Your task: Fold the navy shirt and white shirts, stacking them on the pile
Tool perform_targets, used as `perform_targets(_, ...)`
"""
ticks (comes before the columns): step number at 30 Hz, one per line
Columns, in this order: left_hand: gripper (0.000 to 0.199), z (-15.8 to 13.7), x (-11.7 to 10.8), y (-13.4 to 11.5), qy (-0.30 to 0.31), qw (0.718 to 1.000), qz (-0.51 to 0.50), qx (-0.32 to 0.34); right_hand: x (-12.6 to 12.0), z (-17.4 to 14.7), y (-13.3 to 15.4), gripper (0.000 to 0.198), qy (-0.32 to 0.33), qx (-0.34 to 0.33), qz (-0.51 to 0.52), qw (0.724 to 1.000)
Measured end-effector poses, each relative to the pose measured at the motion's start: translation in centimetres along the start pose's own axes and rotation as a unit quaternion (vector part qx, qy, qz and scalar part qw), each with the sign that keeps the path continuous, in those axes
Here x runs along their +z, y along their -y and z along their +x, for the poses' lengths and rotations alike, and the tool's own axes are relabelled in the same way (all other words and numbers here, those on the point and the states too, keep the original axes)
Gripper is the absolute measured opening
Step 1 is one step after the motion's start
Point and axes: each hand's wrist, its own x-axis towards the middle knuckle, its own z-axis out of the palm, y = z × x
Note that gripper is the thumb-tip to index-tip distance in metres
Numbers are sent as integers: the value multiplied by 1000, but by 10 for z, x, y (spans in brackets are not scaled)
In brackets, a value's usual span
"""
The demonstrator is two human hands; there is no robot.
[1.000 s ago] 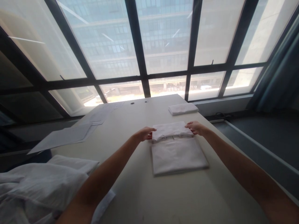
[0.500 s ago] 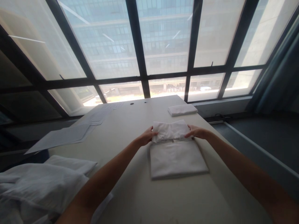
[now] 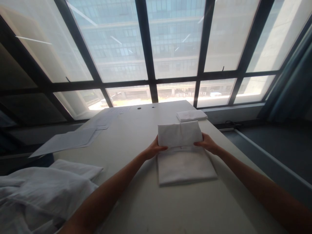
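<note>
A white folded garment [image 3: 186, 167] lies on the table in front of me, its near part flat in a neat rectangle. Its far part [image 3: 180, 134] is lifted and tilted up, with a smooth face towards me and a crease down the middle. My left hand [image 3: 156, 149] grips the left lower corner of this raised part, thumb in front and fingers mostly hidden behind. On the right side my right hand [image 3: 205, 143] pinches the matching corner the same way. A small mark, perhaps a label, shows where the two parts meet.
Beyond the garment, a second folded white cloth [image 3: 192, 115] rests near the table's right edge. Paper sheets [image 3: 70, 138] spread along the left side, some overhanging. A loose heap of white fabric [image 3: 48, 188] fills the near left. Windows stand behind the white table [image 3: 136, 130].
Both hands have turned the garment's far part up, so its wrinkled face has given way to a smooth, upright one. The near part stays flat. The view has shifted slightly.
</note>
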Motion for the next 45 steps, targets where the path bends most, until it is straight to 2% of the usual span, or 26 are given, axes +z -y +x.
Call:
perform_targets(4, 93, 3, -3, 8, -37, 996, 77, 12, 3, -4, -3, 52, -28, -20, -68, 997)
perform_targets(7, 78, 3, -4, 11, -78, 983, 165, 19, 1, -7, -1, 46, -16, -29, -104, 994)
perform_targets(10, 55, -1, -2, 14, -109, 970, 219, -7, 0, -12, 0, 42, -14, -31, -122, 992)
perform_targets(13, 30, -8, 0, 16, -104, 963, 245, -31, 2, -18, 0, 35, -20, -9, -128, 992)
perform_targets(16, 18, -15, 0, 13, -62, 959, 277, -27, 1, -26, -2, 31, -18, 11, -124, 992)
perform_targets(19, 19, -21, -2, 5, 39, 955, 295, 5, -4, -36, -1, 28, 29, -2, -130, 991)
perform_targets(21, 22, -25, -3, -1, 110, 950, 288, 46, -9, -42, 0, 32, 104, -46, -129, 985)
perform_targets(23, 30, -28, -3, -5, 144, 947, 273, 83, -12, -46, 2, 38, 155, -93, -123, 976)
perform_targets(25, 33, -29, -2, -7, 148, 949, 263, 93, -12, -50, 2, 39, 152, -112, -124, 974)
perform_targets(28, 30, -31, 0, -7, 149, 951, 259, 84, -10, -55, -2, 35, 128, -106, -134, 977)
perform_targets(33, 29, -37, 2, -15, 143, 943, 285, 90, -9, -63, -9, 45, 124, -108, -161, 973)
perform_targets(38, 38, -40, 4, -33, 185, 919, 343, 56, -17, -58, -1, 43, 162, -70, -141, 974)
perform_targets(41, 40, -37, 21, -43, 160, 910, 377, 61, -21, -45, 11, 38, 200, -37, -131, 970)
perform_targets(43, 38, -34, 43, -44, 115, 905, 404, 71, -14, -37, 19, 40, 146, -44, -163, 975)
perform_targets(45, 39, -33, 70, -39, 95, 891, 438, 77, 7, -37, 25, 47, 35, -70, -221, 972)
